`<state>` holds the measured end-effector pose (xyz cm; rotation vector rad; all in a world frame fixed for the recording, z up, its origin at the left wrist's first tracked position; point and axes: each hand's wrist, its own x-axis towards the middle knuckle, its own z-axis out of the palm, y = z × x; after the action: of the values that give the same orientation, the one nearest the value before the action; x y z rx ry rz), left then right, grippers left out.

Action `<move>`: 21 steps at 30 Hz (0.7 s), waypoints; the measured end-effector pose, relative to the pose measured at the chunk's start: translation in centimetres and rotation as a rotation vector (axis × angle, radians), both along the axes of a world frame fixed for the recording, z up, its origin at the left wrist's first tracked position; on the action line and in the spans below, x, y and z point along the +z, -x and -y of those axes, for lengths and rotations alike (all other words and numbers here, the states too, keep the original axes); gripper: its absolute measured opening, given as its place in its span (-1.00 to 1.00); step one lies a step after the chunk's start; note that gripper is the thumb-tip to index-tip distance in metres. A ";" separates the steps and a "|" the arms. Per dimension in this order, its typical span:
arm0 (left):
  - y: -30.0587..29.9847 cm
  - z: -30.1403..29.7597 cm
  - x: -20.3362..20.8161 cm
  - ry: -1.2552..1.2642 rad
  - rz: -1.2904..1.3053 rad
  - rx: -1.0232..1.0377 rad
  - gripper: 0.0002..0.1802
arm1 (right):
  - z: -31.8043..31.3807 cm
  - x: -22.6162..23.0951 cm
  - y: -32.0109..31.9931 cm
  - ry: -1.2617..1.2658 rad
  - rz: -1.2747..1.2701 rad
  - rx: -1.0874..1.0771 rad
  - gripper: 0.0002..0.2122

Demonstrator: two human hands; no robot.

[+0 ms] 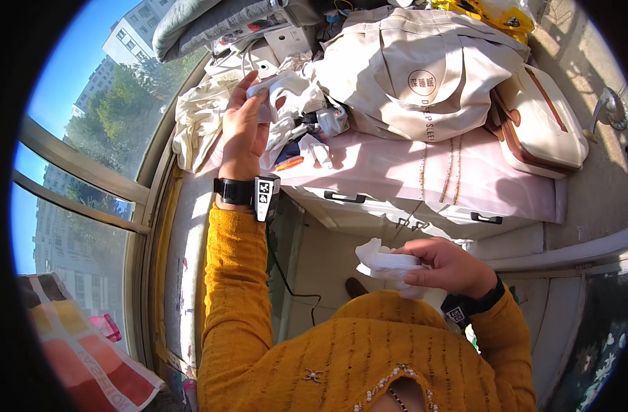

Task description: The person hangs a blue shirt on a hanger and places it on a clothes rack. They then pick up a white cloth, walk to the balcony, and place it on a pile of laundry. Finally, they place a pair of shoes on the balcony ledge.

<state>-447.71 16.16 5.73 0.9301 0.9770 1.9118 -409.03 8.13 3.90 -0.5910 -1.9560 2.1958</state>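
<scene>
White and limp in the head view, so best handled with a light pinch and no hard tug. Hold the cloth (383, 259) near an edge rather than through its middle, to let the folds open without twisting. With the upper cloth (286, 84), better to draw straight up and slowly, clear of the white pile (198, 123) before any sideways move; otherwise likely to drag other pieces along. Mind the orange item (288, 164) below and the bag (424, 75) to the right.

Find the cloth bunched between thumb and fingers of the right hand (458, 266), near the waist, over the floor (310, 254), jutting out left of the fingertips. Find the upper cloth far forward, just right of the fingers of the left hand (244, 127), apparently pinched there beyond the front edge of the tabletop (389, 161). Note a wide gap between the two hands. Hard to tell the exact kind of either piece in such glare.
</scene>
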 end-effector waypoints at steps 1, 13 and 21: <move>0.5 -1.6 0.1 -0.030 0.065 0.002 -0.46 | -0.5 0.0 0.5 -0.025 -0.025 0.012 -0.65; -4.0 8.7 -2.9 0.280 -0.456 -0.468 -0.24 | -5.1 1.4 4.5 -0.020 -0.197 0.236 -0.68; -10.4 17.7 -5.8 0.610 -0.415 -0.616 -0.65 | -6.8 5.3 5.6 0.098 -0.265 0.217 -0.78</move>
<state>-437.31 -1.58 -0.05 1.0991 1.2317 0.8476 -414.65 14.94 9.18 -0.0926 -1.8581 2.3624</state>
